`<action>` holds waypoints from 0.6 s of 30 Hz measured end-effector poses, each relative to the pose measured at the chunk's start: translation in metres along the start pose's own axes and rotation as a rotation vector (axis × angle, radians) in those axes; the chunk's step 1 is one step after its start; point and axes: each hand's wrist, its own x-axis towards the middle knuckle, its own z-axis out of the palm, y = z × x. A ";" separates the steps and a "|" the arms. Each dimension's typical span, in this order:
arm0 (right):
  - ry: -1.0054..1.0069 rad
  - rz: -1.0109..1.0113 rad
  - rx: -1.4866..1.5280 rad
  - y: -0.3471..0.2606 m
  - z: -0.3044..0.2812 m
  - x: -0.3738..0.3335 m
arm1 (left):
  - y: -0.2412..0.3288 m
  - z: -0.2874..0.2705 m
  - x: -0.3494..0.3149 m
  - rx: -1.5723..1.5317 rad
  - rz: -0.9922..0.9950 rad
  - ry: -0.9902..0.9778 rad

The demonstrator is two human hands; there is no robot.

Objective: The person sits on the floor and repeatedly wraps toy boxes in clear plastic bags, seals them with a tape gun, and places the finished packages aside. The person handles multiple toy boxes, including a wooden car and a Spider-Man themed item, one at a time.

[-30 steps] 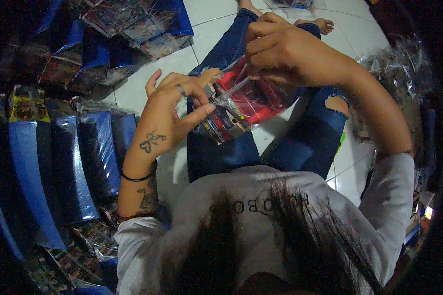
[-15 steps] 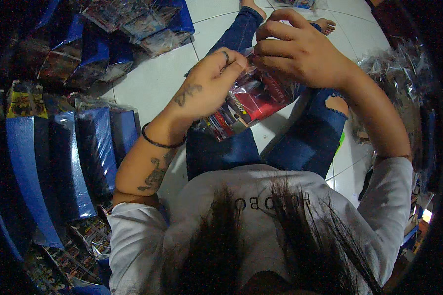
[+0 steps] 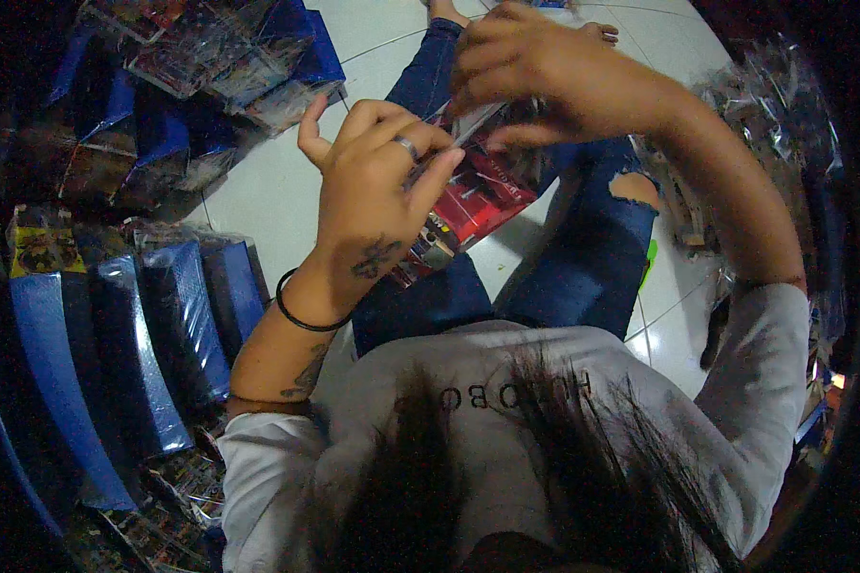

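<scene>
A red, flat printed package [image 3: 492,198] in clear plastic hangs tilted above my lap. My left hand [image 3: 377,177] pinches its upper plastic edge between thumb and forefinger, the little finger sticking out. Over the far edge of the package is my right hand [image 3: 545,81], its fingers bent and slightly blurred, the thumb apart below them. A pale plastic flap [image 3: 475,121] shows between the two hands. Whether the right fingers grip that flap cannot be made out.
Blue boxes [image 3: 167,358] stand in a row at my left. More blue boxes topped with plastic-wrapped packs [image 3: 215,57] are at the far left. A heap of clear plastic-wrapped items [image 3: 764,115] lies at the right. My legs [image 3: 583,258] stretch over white floor tiles [image 3: 373,57].
Both hands have shifted a little left, the right also farther away. The right hand's pinch has loosened, with its thumb now apart. The left fingers have spread while the thumb and forefinger keep the plastic.
</scene>
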 end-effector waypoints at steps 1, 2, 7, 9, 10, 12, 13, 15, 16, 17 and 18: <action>-0.009 -0.048 -0.016 0.003 0.011 0.003 | 0.000 -0.006 -0.003 -0.013 -0.023 -0.017; 0.031 -0.025 -0.031 0.007 0.023 0.005 | -0.001 -0.014 -0.006 0.000 -0.060 -0.066; 0.169 -0.109 0.025 0.017 0.051 0.009 | -0.002 -0.047 -0.019 -0.018 -0.292 -0.344; 0.141 -0.038 0.036 0.017 0.049 0.009 | -0.001 -0.041 -0.018 -0.123 -0.202 -0.109; 0.123 -0.028 0.033 0.017 0.047 0.009 | -0.001 -0.033 -0.016 -0.112 -0.171 -0.053; 0.098 0.003 0.095 0.014 0.042 0.009 | -0.003 -0.016 -0.012 -0.151 -0.149 -0.048; 0.084 0.032 0.118 0.013 0.040 0.008 | -0.005 -0.009 -0.010 -0.178 -0.139 -0.067; 0.120 0.052 0.086 0.010 0.038 0.006 | -0.010 0.000 -0.005 -0.288 -0.141 -0.046; 0.115 0.091 0.066 0.008 0.039 0.004 | -0.012 0.003 -0.002 -0.421 -0.287 -0.142; 0.190 0.035 -0.029 0.007 0.041 0.002 | -0.015 0.004 0.001 -0.567 -0.412 -0.193; 0.243 0.001 -0.129 0.006 0.044 0.000 | -0.016 0.005 0.004 -0.705 -0.508 -0.268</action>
